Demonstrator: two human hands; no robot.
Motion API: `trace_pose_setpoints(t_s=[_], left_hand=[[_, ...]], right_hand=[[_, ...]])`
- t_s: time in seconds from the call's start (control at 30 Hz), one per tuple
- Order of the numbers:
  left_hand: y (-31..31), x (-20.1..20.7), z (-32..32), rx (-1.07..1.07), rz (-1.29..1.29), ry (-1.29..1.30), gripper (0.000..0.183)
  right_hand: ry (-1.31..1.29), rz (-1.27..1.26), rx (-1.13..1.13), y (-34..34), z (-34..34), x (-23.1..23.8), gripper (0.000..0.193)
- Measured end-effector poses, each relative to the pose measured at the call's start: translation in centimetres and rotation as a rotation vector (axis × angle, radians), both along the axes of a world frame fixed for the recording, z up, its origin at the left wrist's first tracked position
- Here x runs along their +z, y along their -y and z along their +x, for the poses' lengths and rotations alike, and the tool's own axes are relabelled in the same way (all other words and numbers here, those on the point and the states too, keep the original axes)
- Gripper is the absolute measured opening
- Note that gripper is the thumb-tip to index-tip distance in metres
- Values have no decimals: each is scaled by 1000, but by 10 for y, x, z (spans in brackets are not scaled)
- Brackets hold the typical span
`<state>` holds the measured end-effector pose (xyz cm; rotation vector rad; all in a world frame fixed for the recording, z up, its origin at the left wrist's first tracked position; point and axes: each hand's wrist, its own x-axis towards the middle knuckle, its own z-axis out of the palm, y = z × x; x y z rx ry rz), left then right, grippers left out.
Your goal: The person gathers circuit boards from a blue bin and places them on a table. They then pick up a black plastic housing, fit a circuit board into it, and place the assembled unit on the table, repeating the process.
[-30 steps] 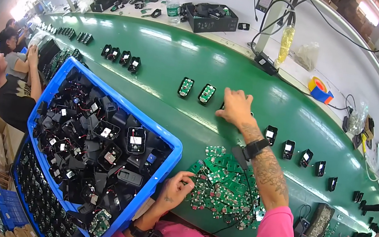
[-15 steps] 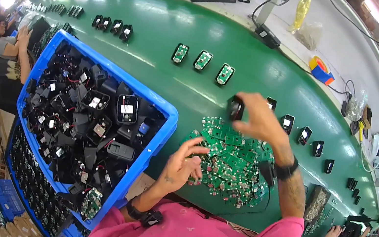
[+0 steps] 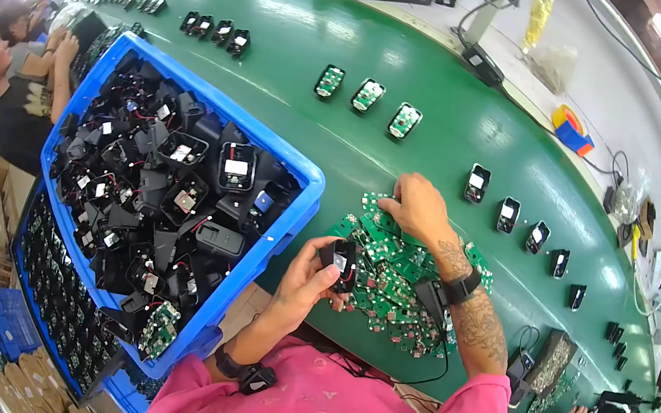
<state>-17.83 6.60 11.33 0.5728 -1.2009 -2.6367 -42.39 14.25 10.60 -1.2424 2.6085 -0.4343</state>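
Note:
My left hand (image 3: 303,282) is wrapped round a small black plastic casing (image 3: 344,265), held with its hollow side up. A pale part and a thin red wire show inside the casing. Just right of it lies a heap of green circuit boards (image 3: 395,290) on the green work surface. At the heap's far edge my right hand (image 3: 419,209) is closed, thumb and fingertips pinched on a green circuit board (image 3: 374,202); its palm side is hidden. A black box-like device with a cable (image 3: 434,301) rests on the heap near my right wrist.
To the left, a blue crate (image 3: 311,190) is full of black casings. Three casings with boards (image 3: 368,96) stand ahead on the green surface (image 3: 276,111), and several casings (image 3: 508,215) line up on the right. Co-workers sit at far left and lower right.
The black casing has passed from my right hand, on the far side of the heap, into my left. My right hand has moved nearer, down to the boards. The view has shifted slightly.

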Motion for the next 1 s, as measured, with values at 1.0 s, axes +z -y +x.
trace_pose_setpoints(t_s=[1.0], left_hand=[[-37, 59, -55, 130, -1272, -335, 66]], right_hand=[[1926, -1387, -471, -120, 149, 56, 45]])
